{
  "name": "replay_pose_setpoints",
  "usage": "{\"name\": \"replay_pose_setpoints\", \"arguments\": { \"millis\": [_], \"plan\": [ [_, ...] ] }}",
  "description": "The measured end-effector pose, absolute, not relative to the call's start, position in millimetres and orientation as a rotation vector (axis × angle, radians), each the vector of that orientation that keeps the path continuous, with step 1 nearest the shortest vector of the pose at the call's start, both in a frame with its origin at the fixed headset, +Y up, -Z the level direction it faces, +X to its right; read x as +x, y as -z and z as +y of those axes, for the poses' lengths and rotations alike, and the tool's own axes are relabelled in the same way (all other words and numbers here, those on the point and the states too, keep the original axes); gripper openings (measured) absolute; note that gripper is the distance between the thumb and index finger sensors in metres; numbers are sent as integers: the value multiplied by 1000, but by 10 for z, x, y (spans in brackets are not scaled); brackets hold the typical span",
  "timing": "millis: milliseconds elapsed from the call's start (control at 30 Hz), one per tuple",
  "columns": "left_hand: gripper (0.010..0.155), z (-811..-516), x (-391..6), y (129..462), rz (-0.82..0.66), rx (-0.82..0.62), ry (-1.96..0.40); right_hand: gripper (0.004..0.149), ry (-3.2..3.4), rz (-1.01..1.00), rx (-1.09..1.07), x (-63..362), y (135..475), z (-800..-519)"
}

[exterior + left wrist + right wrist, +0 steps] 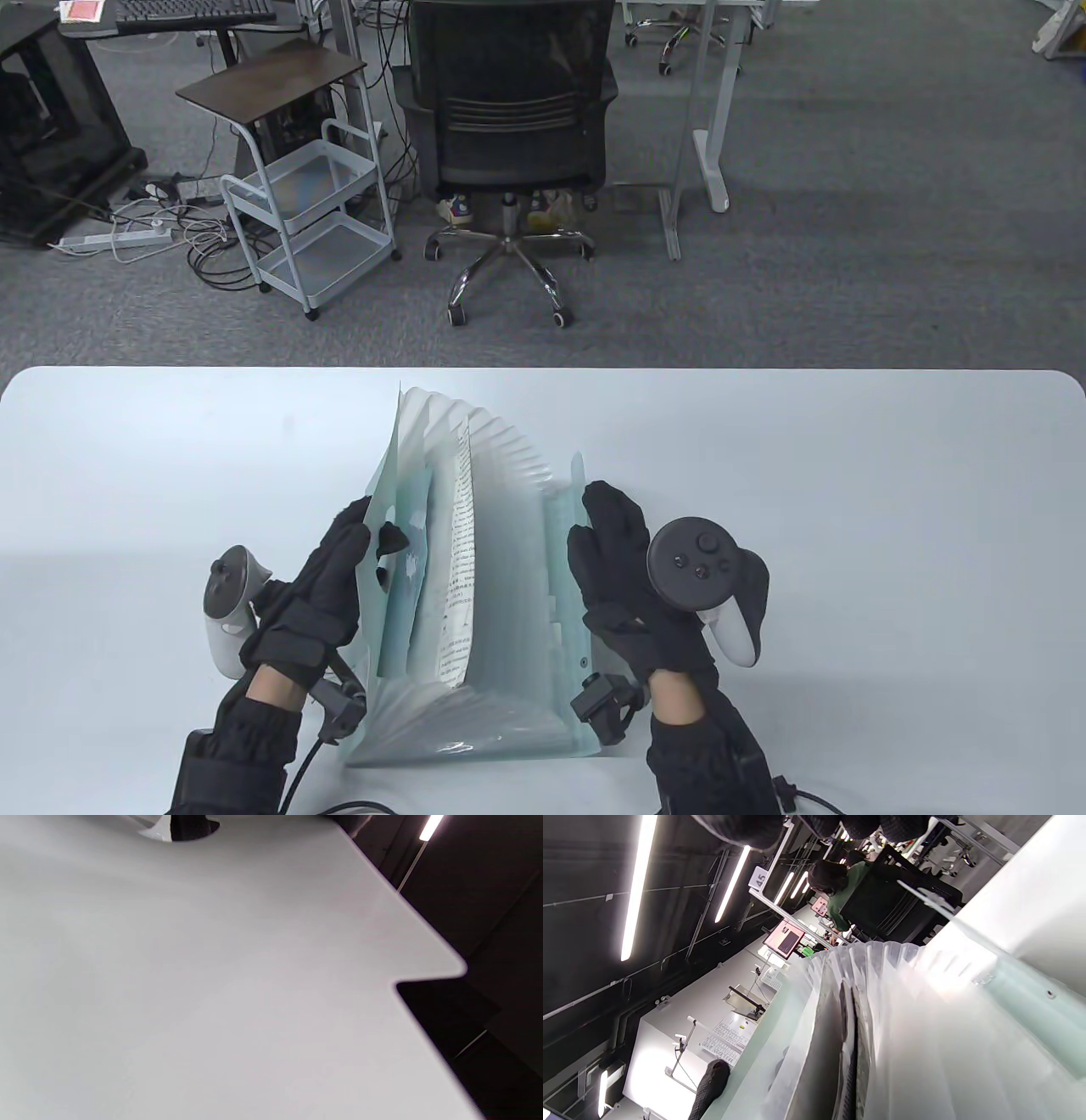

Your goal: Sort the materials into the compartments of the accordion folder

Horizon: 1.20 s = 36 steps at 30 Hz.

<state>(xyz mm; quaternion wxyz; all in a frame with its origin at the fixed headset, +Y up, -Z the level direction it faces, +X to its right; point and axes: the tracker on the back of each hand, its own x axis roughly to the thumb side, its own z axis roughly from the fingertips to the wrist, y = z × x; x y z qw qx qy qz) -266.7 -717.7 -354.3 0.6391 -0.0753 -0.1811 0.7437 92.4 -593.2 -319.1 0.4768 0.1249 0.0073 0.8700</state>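
Observation:
A translucent pale-green accordion folder (pixel 501 509) stands fanned open on the white table (pixel 848 475). A printed sheet of paper (pixel 458 552) stands in one of its left compartments. My left hand (pixel 339 569) grips the folder's left cover, thumb outside, fingertips showing dark through the plastic. My right hand (pixel 615 552) lies flat against the folder's right cover. The right wrist view looks along the folder's pleats (pixel 882 1018), with a left glove fingertip (pixel 710 1086) at the far cover. The left wrist view shows only the folder's pale cover (pixel 212 984) close up.
Beyond the table's far edge stand a black office chair (pixel 509 127), a white wire cart (pixel 310 221) and desk legs on grey carpet. Cables run from both wrists off the table's near edge.

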Motion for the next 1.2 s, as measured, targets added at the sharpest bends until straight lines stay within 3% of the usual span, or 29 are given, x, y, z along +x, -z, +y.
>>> {"name": "replay_pose_setpoints", "arguments": {
  "millis": [600, 1200],
  "plan": [
    [69, -6966, -2604, 3490, -362, -129, -1489, 61, -2106, 56, 297, 1049, 3301, -6080],
    [64, -6515, -2293, 3450, -172, -116, -1105, 61, -2059, 69, 344, 1074, 3267, -6045]
  ]
}}
